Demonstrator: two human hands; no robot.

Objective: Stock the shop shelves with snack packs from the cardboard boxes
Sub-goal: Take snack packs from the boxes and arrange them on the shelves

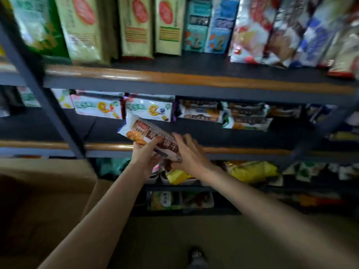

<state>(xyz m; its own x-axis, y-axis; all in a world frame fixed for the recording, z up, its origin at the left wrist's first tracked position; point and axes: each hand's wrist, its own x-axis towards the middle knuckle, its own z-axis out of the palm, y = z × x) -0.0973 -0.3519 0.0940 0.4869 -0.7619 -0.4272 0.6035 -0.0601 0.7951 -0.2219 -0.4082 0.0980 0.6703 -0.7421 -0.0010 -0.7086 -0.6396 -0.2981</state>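
The dark shelf unit (194, 82) stood before me, a cardboard box (44, 191) at my lower left. I held a long brown-and-white snack pack (150, 138), tilted over the middle shelf's front edge. My left hand (144, 155) gripped its underside; my right hand (189, 152) lay flat-fingered against its near end.

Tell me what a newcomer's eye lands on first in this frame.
Centre frame, the left hand and right hand hold a brown-and-white plastic biscuit pack tilted over the wood-edged middle shelf. Above, tall pale-green snack bags stand upright; a brown cardboard box sits lower left.
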